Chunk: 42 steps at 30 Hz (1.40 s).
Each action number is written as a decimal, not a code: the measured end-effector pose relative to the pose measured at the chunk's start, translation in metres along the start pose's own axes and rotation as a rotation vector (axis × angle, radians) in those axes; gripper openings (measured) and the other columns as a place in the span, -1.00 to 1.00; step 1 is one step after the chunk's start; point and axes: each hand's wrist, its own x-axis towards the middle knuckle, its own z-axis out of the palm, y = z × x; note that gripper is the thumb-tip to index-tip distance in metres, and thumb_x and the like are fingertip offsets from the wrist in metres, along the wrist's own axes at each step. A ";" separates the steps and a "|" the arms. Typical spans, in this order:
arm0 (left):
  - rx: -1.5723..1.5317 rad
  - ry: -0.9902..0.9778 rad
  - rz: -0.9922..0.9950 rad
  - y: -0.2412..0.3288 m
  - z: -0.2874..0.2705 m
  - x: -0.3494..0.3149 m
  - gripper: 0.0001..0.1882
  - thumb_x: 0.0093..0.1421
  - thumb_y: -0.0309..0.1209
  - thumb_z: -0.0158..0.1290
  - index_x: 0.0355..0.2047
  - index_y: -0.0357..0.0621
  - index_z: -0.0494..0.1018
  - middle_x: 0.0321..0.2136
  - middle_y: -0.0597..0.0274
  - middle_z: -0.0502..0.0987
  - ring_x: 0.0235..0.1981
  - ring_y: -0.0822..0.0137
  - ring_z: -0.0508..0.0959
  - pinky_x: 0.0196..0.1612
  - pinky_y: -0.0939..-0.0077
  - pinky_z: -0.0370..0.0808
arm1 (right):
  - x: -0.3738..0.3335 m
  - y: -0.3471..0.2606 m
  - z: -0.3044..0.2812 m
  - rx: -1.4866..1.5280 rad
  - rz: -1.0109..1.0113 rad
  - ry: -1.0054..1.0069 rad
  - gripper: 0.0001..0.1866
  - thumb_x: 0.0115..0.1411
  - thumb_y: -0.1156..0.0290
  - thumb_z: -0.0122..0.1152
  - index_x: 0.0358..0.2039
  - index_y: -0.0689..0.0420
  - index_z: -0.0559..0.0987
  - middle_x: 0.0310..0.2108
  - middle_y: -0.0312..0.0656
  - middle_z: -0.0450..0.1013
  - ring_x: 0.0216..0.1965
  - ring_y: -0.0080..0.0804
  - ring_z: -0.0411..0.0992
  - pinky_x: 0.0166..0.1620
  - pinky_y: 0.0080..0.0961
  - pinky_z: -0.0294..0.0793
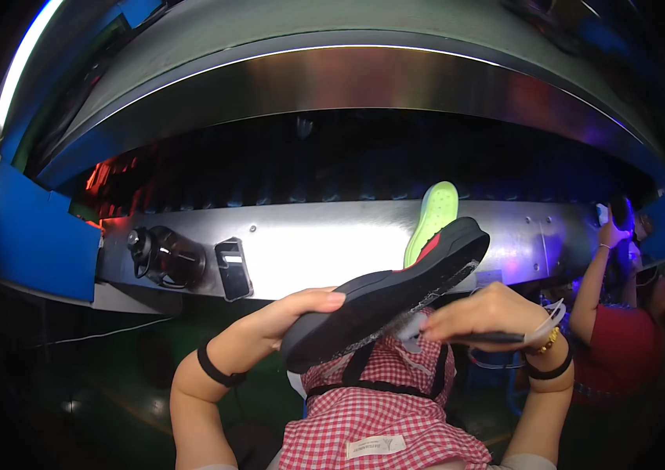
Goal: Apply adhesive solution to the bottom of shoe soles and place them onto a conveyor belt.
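Note:
A black shoe with a bit of red at its opening is tilted in front of my body. White, wet-looking streaks run along the edge of its sole. My left hand grips the shoe at its lower left end, thumb on top. Fingers curled, my right hand holds a brush with a dark handle against the sole's near edge. Its pale bristles are blurred. Beyond the shoe, a lime-green shoe sole with small dots lies on the metal ledge, partly covered by the shoe.
A dark jug-like bottle and a phone sit on the ledge at left. Behind the ledge runs a dark roller strip under a metal hood. At right, another person in red handles a dark item.

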 end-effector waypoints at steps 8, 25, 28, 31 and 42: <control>-0.005 -0.032 0.040 -0.003 -0.007 0.000 -0.30 0.19 -0.16 0.02 0.21 -0.39 0.17 0.01 -0.05 0.43 -0.11 0.37 0.51 -0.04 0.56 0.46 | -0.005 0.007 -0.009 -0.045 0.077 0.074 -0.67 0.00 0.55 0.15 -0.17 0.05 0.59 -0.08 -0.24 0.53 -0.16 -0.26 0.54 -0.23 -0.44 0.54; -0.555 -0.156 0.320 -0.044 -0.041 0.030 -0.54 0.22 -0.29 -0.09 0.02 -0.41 0.36 -0.12 -0.10 0.54 -0.20 0.20 0.61 -0.06 0.37 0.55 | -0.021 0.017 0.042 0.884 0.194 0.674 -0.69 0.04 0.64 0.26 -0.15 0.39 0.53 -0.14 0.11 0.52 -0.08 -0.22 0.51 0.00 -0.39 0.50; -0.593 -0.176 0.339 -0.047 -0.038 0.036 -0.54 0.23 -0.30 -0.10 0.02 -0.42 0.36 -0.12 -0.12 0.53 -0.18 0.17 0.61 -0.04 0.34 0.54 | -0.009 0.015 0.060 0.949 0.155 0.673 -0.71 0.00 0.68 0.27 -0.20 0.38 0.52 -0.17 0.12 0.53 -0.17 -0.25 0.55 -0.10 -0.48 0.54; -0.662 -0.222 0.360 -0.050 -0.034 0.041 -0.53 0.23 -0.29 -0.12 0.03 -0.43 0.35 -0.10 -0.14 0.52 -0.17 0.12 0.60 0.00 0.29 0.52 | 0.004 0.011 0.071 0.629 0.101 0.687 -0.73 -0.06 0.63 0.36 -0.28 0.30 0.58 -0.17 0.06 0.55 -0.21 -0.32 0.57 -0.18 -0.56 0.55; -0.753 -0.286 0.460 -0.065 -0.030 0.066 -0.43 0.24 -0.23 -0.21 0.15 -0.41 0.22 0.01 -0.16 0.45 -0.04 0.05 0.53 0.11 0.22 0.42 | 0.019 0.000 0.080 0.775 0.059 0.697 -0.73 -0.02 0.70 0.24 -0.24 0.38 0.59 -0.16 0.17 0.51 -0.16 -0.20 0.56 -0.06 -0.41 0.55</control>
